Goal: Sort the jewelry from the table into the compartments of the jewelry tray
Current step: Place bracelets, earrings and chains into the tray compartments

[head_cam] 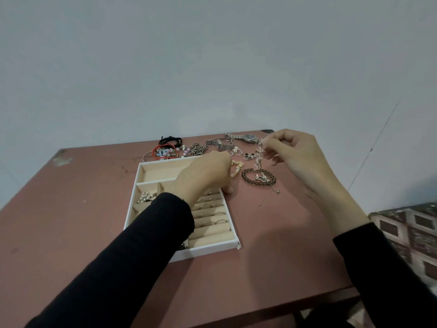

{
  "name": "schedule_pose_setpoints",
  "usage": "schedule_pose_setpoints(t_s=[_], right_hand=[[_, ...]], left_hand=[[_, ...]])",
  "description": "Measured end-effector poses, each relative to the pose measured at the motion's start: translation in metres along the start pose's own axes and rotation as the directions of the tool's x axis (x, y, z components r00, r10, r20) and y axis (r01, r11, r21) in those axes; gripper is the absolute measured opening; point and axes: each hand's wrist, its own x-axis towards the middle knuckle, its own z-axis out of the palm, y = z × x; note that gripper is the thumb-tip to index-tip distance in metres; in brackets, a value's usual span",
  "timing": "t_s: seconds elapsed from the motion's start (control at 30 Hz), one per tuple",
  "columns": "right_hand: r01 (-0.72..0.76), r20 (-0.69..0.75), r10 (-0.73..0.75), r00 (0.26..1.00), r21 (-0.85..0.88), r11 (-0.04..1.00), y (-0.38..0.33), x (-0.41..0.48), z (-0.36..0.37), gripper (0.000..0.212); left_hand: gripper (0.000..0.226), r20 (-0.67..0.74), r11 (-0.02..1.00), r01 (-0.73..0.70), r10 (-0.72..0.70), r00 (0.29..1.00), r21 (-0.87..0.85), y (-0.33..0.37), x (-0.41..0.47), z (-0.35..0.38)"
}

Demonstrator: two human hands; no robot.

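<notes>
The white jewelry tray (pixel 151 165) with beige compartments lies mid-table. Rings (pixel 210 210) sit in its right-hand ring rolls, and a pearl piece (pixel 146 197) lies in a left compartment. My left hand (pixel 208 172) hovers over the tray's far right corner, fingers curled downward; whether it holds anything is hidden. My right hand (pixel 293 152) pinches a clear beaded bracelet (pixel 259 156), which dangles above the table. Below it lies a dark beaded bracelet (pixel 259 179).
Loose jewelry lines the far edge of the reddish table (pixel 82 209): a silver watch (pixel 248 138), metal watch bands (pixel 221 144), black cords (pixel 170 140), a red cord with pastel beads (pixel 165 152), a thin chain (pixel 268 196). A patterned surface (pixel 409 233) stands at right.
</notes>
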Motion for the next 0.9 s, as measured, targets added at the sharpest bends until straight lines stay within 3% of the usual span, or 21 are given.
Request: schedule_pose_setpoints(t_s=[0.1, 0.2, 0.4, 0.57, 0.9], right_hand=[[-0.011, 0.006, 0.011, 1.0, 0.003, 1.0, 0.002, -0.002, 0.0, 0.012], [-0.014, 0.01, 0.014, 1.0, 0.012, 1.0, 0.003, -0.003, -0.001, 0.013], [-0.011, 0.02, 0.011, 1.0, 0.015, 1.0, 0.006, -0.004, 0.002, 0.01], [0.002, 0.063, -0.002, 0.998, 0.011, 1.0, 0.001, -0.008, 0.02, 0.01], [0.026, 0.233, -0.037, 0.972, 0.049, 0.998, -0.017, -0.018, 0.083, 0.008]], left_hand=[[0.031, 0.009, 1.0, 0.007, -0.007, 1.0, 0.0, 0.0, 0.0, 0.0], [0.02, -0.005, 0.999, 0.006, -0.006, 1.0, -0.038, 0.0, -0.003, 0.0], [0.011, -0.169, 0.973, -0.055, 0.017, 0.986, -0.222, -0.008, -0.015, -0.001], [0.006, -0.283, 0.925, -0.062, -0.051, 0.958, -0.375, -0.039, -0.045, -0.02], [0.011, -0.414, 0.872, 0.003, -0.236, 0.879, -0.489, -0.112, -0.104, -0.015]])
